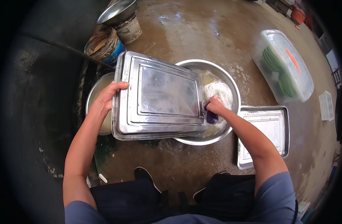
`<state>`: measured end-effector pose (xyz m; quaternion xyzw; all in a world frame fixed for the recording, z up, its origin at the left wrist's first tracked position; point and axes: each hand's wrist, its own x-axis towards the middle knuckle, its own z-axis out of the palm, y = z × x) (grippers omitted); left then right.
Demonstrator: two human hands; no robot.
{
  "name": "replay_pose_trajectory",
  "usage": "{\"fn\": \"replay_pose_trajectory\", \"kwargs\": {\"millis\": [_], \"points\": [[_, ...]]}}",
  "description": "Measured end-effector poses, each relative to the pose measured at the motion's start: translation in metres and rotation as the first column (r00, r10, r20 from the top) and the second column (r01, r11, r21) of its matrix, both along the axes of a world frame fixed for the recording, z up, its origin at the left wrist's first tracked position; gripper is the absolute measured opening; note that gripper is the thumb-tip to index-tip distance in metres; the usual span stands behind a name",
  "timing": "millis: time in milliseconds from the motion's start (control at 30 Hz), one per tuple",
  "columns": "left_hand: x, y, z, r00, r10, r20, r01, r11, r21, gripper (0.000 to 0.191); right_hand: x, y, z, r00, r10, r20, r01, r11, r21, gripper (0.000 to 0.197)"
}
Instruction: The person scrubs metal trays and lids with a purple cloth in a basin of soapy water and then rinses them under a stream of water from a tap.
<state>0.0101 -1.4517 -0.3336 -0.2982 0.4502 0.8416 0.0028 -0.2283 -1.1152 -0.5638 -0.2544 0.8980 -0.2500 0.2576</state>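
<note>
My left hand [109, 93] grips the left rim of a rectangular metal tray [168, 89], thumb on the upturned underside. The tray slants down to the right, its far end inside a round metal basin [234, 84] of cloudy, sudsy water. A dark purple cloth [212, 117] is bunched in my right hand [215, 105], beside the tray's right end and above the foam [221, 91]. Whether the cloth touches the tray is hard to tell. Partly hidden behind the tray, a second round basin [90, 98] of cloudy liquid stands on the left.
Another metal tray [263, 131] lies on the wet concrete floor [187, 159] at right. Beyond it stands a lidded plastic box [285, 64] holding green items. A dirty bucket [104, 46] and a metal bowl [117, 12] on a second bucket [130, 30] are at the back left.
</note>
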Motion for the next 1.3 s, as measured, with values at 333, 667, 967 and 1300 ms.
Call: {"fn": "replay_pose_trajectory", "kwargs": {"millis": [333,667,967,1300], "points": [[0.019,0.014,0.001,0.999,0.035,0.038,-0.037,0.998,0.044,0.04,0.056,-0.078,0.084,0.964,-0.259,0.064,0.265,0.893,-0.363,0.028],[0.017,-0.009,-0.011,0.992,0.079,0.097,-0.082,0.996,0.027,0.042,0.154,-0.055,0.132,0.923,0.278,-0.268,-0.379,0.784,-0.492,0.023],[0.014,0.012,-0.004,0.996,0.039,0.085,-0.042,0.998,0.036,0.04,0.04,0.038,0.007,0.977,0.058,-0.205,-0.076,0.994,-0.078,0.029],[0.055,0.029,0.031,0.999,0.022,-0.034,-0.027,0.985,-0.172,0.068,-0.05,-0.037,0.051,0.721,-0.266,0.64,0.643,0.601,-0.475,0.019]]}}
